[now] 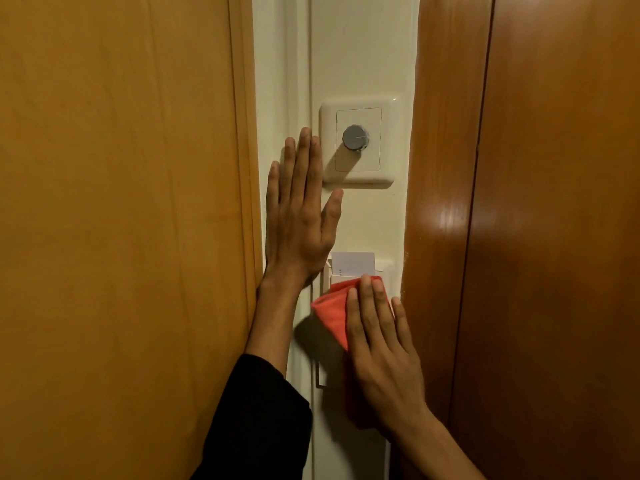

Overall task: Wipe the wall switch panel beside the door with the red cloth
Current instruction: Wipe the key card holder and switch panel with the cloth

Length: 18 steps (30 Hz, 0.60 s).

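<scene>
The red cloth [331,315] is pressed flat against a lower wall panel [386,271] under my right hand [379,344]; most of that panel is hidden by cloth and hand. A white card [353,262] sticks up from the panel's top slot. Higher on the cream wall sits a white switch panel [358,142] with a grey round knob [355,137]. My left hand [300,213] lies flat on the wall with its fingers spread, just left of the knob panel, holding nothing.
A light wooden door [121,220] fills the left side, its frame touching my left forearm. A darker glossy wooden door [536,220] closes off the right. The cream wall strip [363,46] between them is narrow.
</scene>
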Motion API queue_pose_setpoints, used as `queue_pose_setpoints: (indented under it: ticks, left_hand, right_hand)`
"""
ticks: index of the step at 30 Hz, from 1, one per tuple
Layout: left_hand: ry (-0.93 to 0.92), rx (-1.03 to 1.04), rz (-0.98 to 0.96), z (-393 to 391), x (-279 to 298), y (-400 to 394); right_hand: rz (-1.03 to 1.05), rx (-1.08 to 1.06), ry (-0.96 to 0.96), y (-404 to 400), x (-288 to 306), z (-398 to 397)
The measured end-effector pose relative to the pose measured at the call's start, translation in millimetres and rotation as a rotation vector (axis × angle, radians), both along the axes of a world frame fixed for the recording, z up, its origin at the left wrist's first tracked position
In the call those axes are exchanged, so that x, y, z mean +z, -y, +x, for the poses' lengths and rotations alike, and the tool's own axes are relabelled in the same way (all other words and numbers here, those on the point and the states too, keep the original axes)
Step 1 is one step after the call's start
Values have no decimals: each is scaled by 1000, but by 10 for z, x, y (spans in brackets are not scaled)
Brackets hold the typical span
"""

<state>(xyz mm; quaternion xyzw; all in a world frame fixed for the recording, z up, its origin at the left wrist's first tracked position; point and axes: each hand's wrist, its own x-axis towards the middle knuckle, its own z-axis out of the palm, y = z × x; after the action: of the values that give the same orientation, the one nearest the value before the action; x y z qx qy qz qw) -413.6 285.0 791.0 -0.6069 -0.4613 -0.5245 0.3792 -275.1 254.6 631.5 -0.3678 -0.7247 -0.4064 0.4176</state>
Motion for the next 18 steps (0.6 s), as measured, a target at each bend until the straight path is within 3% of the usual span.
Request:
queue_pose_setpoints:
  ticks: [4, 11, 18]
  left_hand:
    - [-3, 20, 7, -12, 16, -17]
    - [7, 21, -4, 2, 1, -5]
    - [0, 37, -2, 5, 6, 5]
  right_hand:
    - [27, 38, -135, -7, 262, -127]
    - [29, 14, 85, -56, -70, 67]
    - [-2, 44, -188, 25, 208, -160]
